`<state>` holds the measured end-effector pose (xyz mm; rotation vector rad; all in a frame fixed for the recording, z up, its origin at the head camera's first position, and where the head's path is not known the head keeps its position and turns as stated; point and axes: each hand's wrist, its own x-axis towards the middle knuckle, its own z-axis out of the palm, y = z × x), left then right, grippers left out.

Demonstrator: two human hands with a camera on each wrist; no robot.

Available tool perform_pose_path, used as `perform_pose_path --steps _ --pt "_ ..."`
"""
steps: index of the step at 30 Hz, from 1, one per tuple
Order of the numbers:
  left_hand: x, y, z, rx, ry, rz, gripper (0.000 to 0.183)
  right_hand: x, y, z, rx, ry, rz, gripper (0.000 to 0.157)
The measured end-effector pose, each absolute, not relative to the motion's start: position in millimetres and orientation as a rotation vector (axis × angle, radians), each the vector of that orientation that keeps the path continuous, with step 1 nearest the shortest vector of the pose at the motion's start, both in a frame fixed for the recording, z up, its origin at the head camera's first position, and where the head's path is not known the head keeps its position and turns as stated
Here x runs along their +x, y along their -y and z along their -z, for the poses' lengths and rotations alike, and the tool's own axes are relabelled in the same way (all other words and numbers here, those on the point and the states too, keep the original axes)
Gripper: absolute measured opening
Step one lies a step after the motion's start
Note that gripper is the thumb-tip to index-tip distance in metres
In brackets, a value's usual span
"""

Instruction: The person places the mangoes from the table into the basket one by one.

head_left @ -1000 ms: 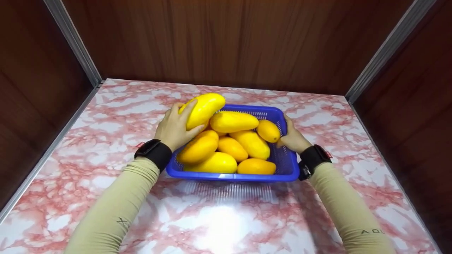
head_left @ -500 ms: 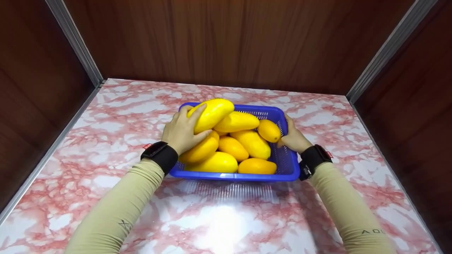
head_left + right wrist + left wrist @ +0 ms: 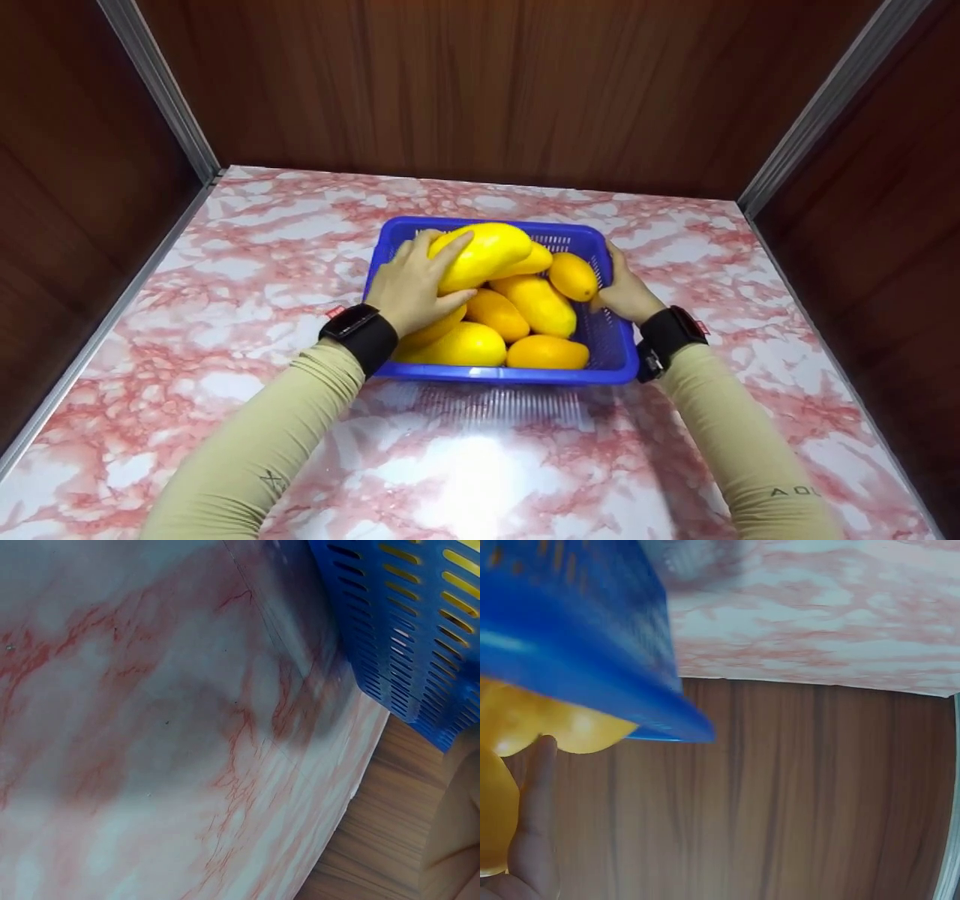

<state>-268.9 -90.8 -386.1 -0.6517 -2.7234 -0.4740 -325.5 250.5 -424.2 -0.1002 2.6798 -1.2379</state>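
A blue plastic basket with slotted walls holds several yellow and orange mangoes. My left hand grips a large bright yellow mango over the basket's left half, thumb along its near side. This mango overlaps another yellow one behind it; whether they touch I cannot tell. On the basket's right side, my right hand holds the rim, with the thumb inside and fingers outside. The left wrist view has the basket wall with part of my left hand beside mangoes. Slots in the basket fill the right wrist view's upper corner.
The basket stands on a table with a red-and-white marbled top. Dark wood panels rise at the back and both sides, joined by grey metal corner strips.
My left hand has carried the large yellow mango rightward and slightly nearer, from the basket's left rim to over the fruit inside. The right hand stays on the rim.
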Motion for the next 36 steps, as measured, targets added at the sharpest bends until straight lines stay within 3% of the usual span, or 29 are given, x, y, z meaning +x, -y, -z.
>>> perform_pose_path --steps 36 --pt "-260 44 394 -0.884 2.911 0.140 0.083 -325 -252 425 -0.133 -2.655 1.306 0.124"
